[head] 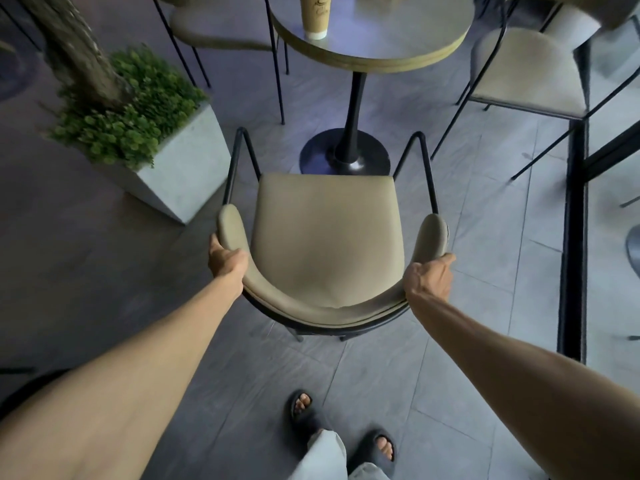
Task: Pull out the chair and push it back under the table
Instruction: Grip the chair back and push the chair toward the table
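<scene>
A beige padded chair with a black metal frame and a curved backrest stands on the tiled floor in front of me, clear of the table. Its front edge is level with the black round base of the table. The round table on a black pedestal stands beyond it. My left hand grips the left end of the curved backrest. On the right end of the backrest my right hand is closed around the padding. Both arms are stretched out.
A concrete planter with green plants and a tree trunk stands close to the chair's left. A tall paper cup is on the table. Other beige chairs stand at the back left and right. A black door frame runs down the right.
</scene>
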